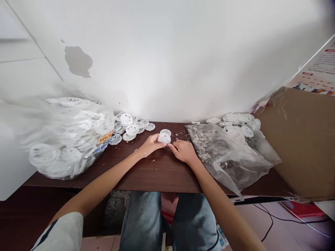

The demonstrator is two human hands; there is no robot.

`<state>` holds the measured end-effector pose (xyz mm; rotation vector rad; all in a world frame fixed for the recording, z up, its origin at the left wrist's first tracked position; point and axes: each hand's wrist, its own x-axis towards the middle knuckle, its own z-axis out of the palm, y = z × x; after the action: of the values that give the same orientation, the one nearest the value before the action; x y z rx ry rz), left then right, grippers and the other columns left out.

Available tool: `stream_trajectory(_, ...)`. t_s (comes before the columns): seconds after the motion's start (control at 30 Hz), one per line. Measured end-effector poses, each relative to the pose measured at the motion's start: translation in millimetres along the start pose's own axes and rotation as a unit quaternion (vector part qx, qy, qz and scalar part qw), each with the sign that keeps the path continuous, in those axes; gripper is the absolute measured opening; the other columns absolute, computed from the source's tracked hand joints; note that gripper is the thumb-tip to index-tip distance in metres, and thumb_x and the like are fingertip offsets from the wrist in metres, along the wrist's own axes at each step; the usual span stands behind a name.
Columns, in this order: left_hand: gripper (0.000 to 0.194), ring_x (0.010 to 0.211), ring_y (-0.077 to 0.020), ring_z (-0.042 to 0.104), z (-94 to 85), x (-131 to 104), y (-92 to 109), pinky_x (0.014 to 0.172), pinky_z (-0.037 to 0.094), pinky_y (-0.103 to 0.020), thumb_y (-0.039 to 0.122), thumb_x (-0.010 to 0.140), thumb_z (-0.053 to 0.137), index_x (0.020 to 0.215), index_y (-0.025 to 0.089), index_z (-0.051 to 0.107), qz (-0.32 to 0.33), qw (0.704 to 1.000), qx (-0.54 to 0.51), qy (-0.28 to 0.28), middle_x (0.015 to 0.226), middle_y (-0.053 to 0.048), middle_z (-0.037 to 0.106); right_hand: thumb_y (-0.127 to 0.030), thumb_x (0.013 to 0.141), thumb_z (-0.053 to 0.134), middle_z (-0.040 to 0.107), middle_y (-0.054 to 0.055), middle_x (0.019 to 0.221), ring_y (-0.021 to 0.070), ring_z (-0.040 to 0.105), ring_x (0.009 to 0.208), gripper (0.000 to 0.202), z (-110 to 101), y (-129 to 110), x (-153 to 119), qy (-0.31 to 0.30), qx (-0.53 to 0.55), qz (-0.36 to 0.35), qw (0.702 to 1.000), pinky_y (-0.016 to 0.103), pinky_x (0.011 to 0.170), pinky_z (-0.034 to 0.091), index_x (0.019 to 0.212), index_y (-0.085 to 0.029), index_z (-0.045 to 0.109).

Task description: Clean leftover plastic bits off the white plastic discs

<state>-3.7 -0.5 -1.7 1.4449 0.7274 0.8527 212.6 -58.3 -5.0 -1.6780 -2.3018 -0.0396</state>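
My left hand (149,146) grips a small white plastic disc (164,138) between thumb and fingers, above the middle of the brown table. Just behind it shows another round white disc (165,131) with cut-outs; whether it is held too or lies on the table I cannot tell. At the disc's lower right edge, my right hand (184,151) has its thumb and curled fingers closed. What is pinched there, if anything, is too small to make out. Left of my hands lies a loose pile of white slotted discs (132,129).
A big clear bag of white discs (70,139) bulges on the left. On the right, a plastic bag of small scraps (209,139) lies beside a heap of white pieces (238,120) and a cardboard box (306,139). White crumbs dot the brown table (159,174); a wall stands behind.
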Motion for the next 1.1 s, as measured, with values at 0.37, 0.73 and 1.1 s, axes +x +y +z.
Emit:
stream_trajectory(0.37,0.051,0.101,-0.0231,0.072,1.9,-2.8,4.3,0.092,0.056,-0.035,0.037,0.080,0.088,0.121,0.015,0.070,0.039,0.996,0.079,0.014,0.116,-0.011,0.077,-0.055,0.114,0.034,0.073,0.008,0.088,0.0190,0.066,0.081,0.061,6.9,2.8,2.0,0.031,0.011,0.021,0.999,0.031,0.064,0.029,0.081,-0.020,0.071)
stream_trajectory(0.73,0.041,0.099,-0.0243,0.072,5.6,-3.8,6.9,0.087,0.056,-0.034,0.039,0.082,0.084,0.113,0.014,0.072,0.046,0.991,0.117,0.053,0.110,-0.011,0.078,-0.054,0.114,0.035,0.072,0.008,0.087,0.0186,0.065,0.078,0.060,6.6,2.6,1.4,0.031,0.011,0.012,0.999,0.032,0.063,0.026,0.082,-0.020,0.071)
stream_trajectory(1.1,0.022,0.087,-0.0219,0.070,16.1,-6.9,0.8,0.078,0.056,-0.030,0.034,0.083,0.079,0.089,0.017,0.068,0.091,0.969,0.195,0.122,0.090,-0.005,0.074,-0.056,0.113,0.037,0.074,0.009,0.088,0.0198,0.066,0.078,0.059,8.6,-0.4,3.2,0.025,0.015,0.035,0.999,0.032,0.062,0.027,0.081,-0.021,0.072)
